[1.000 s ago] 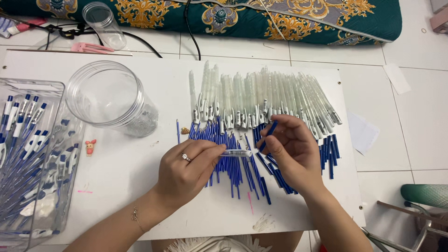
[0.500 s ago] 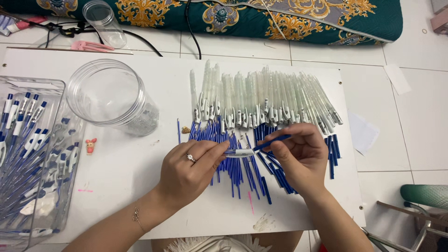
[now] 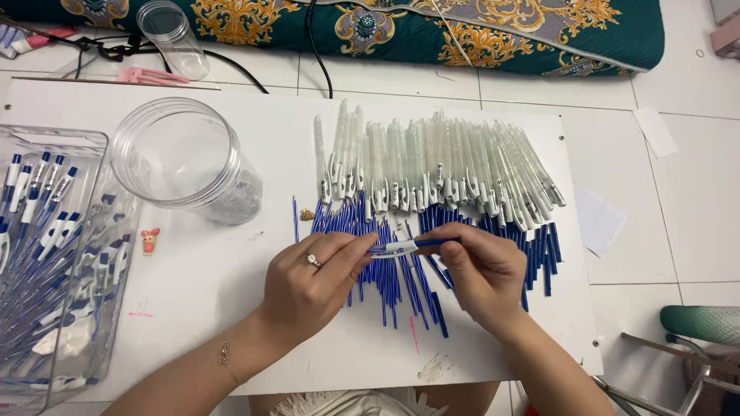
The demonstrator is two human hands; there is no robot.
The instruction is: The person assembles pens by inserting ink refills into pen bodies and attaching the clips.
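Observation:
My left hand [image 3: 308,285] pinches the clear tip end of a pen part [image 3: 395,246] held level above the board. My right hand [image 3: 482,273] grips a blue refill [image 3: 432,243] and its end meets that clear piece. Under both hands lies a spread of loose blue refills [image 3: 385,285]. Behind them, a long row of clear pen barrels with white clips [image 3: 439,166] lies side by side on the white board [image 3: 216,308].
A large clear plastic jar [image 3: 181,162] stands left of the barrels. A clear tray of assembled blue-and-white pens [image 3: 46,262] sits at the left edge. A small jar [image 3: 173,38], cables and a patterned cushion [image 3: 462,31] lie at the back. A green stool [image 3: 701,323] is lower right.
My right hand lifted a blue refill from the pile and brought it left to the clear piece in my left hand; the two now meet end to end.

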